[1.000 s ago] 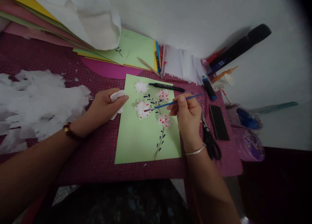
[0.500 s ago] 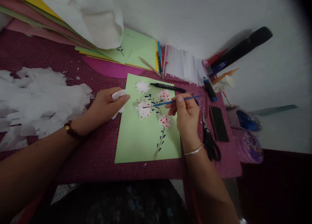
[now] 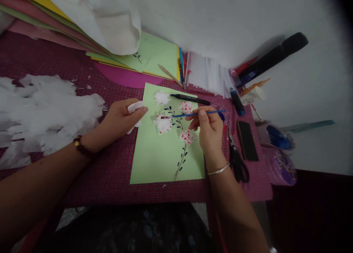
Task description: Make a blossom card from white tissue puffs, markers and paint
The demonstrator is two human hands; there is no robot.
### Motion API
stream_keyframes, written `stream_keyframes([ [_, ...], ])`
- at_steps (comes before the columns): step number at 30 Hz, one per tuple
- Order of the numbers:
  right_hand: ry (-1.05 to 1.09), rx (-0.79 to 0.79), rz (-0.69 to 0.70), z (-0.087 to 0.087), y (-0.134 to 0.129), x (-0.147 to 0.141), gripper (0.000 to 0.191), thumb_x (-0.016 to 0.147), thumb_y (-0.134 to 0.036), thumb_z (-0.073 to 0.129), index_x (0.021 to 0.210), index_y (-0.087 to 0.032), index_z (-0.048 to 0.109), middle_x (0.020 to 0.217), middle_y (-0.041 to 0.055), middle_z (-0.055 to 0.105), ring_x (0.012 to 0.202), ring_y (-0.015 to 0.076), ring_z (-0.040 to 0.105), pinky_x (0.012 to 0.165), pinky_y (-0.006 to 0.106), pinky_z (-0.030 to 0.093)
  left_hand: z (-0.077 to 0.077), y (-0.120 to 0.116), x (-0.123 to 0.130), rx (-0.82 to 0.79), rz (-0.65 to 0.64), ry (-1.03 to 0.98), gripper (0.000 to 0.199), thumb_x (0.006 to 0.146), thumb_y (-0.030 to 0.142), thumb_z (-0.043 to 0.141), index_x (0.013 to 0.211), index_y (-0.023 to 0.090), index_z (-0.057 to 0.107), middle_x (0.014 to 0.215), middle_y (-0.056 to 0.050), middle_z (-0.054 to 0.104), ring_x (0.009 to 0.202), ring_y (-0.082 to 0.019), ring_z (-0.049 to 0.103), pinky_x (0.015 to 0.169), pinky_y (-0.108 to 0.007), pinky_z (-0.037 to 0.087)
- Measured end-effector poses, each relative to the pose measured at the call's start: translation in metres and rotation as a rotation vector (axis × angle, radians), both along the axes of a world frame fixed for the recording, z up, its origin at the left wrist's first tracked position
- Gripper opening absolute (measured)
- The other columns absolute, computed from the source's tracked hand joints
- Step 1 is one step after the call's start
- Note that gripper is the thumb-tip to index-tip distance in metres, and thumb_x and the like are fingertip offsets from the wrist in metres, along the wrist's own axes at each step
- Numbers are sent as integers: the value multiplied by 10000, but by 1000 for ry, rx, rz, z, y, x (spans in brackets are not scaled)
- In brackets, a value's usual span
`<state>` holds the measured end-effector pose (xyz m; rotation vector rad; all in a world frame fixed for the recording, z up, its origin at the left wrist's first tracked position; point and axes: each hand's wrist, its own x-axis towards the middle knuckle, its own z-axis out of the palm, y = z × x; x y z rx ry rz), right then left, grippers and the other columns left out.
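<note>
A thin blue paintbrush [image 3: 193, 114] is pinched in my right hand [image 3: 210, 130]; its red-stained tip lies over the left paper flower [image 3: 163, 124], which carries red specks. That flower is on a green sheet [image 3: 157, 161] with a drawn stem and dark blue leaves. Two more white flowers with red dots, the upper one [image 3: 185, 107] and the lower one [image 3: 186, 136], sit to its right. A plain white flower [image 3: 161, 98] is at the top. My left hand [image 3: 125, 115], closed on a folded white tissue [image 3: 135, 106], rests at the sheet's left edge.
A black marker [image 3: 190, 98] lies across the sheet's upper right. Scissors [image 3: 239, 165] and a dark phone-like slab [image 3: 247, 140] are on the right. White tissue pieces [image 3: 46, 113] heap at left. Coloured papers [image 3: 160, 54], a pencil [image 3: 169, 74] and white strips [image 3: 206, 75] lie behind.
The brush tip has shifted slightly upward on the left flower, and my right hand has moved a little left. My left hand keeps its hold on the tissue.
</note>
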<state>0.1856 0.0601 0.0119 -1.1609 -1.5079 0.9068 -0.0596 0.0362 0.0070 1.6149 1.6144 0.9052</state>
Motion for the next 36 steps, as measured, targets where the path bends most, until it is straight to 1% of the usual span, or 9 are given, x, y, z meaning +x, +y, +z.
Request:
stream_keyframes([
  [7, 83, 33, -17, 2, -1, 1, 218, 963, -400, 512, 863, -214, 562, 670, -30, 679, 460, 70, 558, 434, 214, 387, 1, 0, 0, -1, 2, 8, 301, 883, 330, 549, 627, 197, 465, 536, 58, 420, 546, -91, 404, 520, -252, 324],
  [13, 2, 8, 20, 3, -3, -2, 227, 947, -431, 529, 870, -220, 567, 689, -27, 681, 485, 74, 578, 459, 216, 424, 1, 0, 0, -16, 4, -7, 310, 890, 331, 547, 626, 199, 453, 534, 59, 420, 540, -89, 403, 516, -253, 325],
  [20, 47, 23, -63, 2, 4, 9, 268, 945, -469, 509, 860, -220, 559, 669, -30, 664, 480, 73, 564, 449, 208, 399, 2, -1, 0, -13, 0, 3, 299, 887, 337, 541, 633, 201, 463, 521, 61, 426, 529, -91, 396, 516, -258, 320],
  [26, 27, -55, -23, 0, 5, 11, 258, 929, -454, 530, 828, -217, 554, 622, -36, 649, 456, 75, 559, 420, 209, 378, 2, -1, 0, -10, 10, 9, 305, 873, 356, 543, 622, 203, 461, 520, 54, 436, 525, -99, 411, 527, -263, 325],
  [32, 94, -20, -51, -1, 6, 10, 223, 942, -416, 521, 851, -215, 556, 652, -33, 667, 465, 72, 562, 433, 204, 388, 0, 0, 1, 16, 30, 7, 322, 852, 362, 563, 596, 218, 430, 498, 44, 432, 491, -122, 428, 508, -275, 321],
  [36, 48, -42, -27, -2, 7, 8, 257, 931, -458, 533, 850, -216, 561, 652, -31, 676, 460, 79, 567, 418, 204, 377, 1, 0, 1, 17, 29, 23, 321, 857, 361, 552, 597, 220, 428, 505, 38, 439, 484, -125, 438, 507, -273, 334],
])
